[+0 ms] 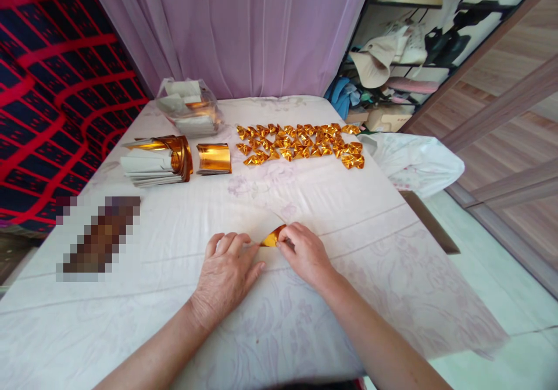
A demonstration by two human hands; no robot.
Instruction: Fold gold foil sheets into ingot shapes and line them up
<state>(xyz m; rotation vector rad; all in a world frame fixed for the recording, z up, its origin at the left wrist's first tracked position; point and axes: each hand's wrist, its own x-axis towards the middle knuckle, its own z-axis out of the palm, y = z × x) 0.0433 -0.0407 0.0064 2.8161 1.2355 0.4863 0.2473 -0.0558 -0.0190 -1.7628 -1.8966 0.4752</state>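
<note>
A small piece of gold foil paper [271, 238], partly folded to a point, lies on the table between my two hands. My right hand [305, 253] pinches its right end between thumb and fingers. My left hand [227, 267] rests on the cloth with fingers apart, its index fingertip at the paper's left tip. Farther back sit rows of folded gold foil pieces [300, 140]. To their left stand a short stack of curved gold foil sheets [213, 158] and a larger fanned stack of foil paper [150, 166], pale backs showing.
A clear plastic bag [187, 108] of more paper stands at the back left. A blurred-out dark rectangle [102, 233] lies on the left of the flowered tablecloth [183, 332]. Beyond the right edge are a white plastic bag [422, 163] and a shelf with a cap [375, 61].
</note>
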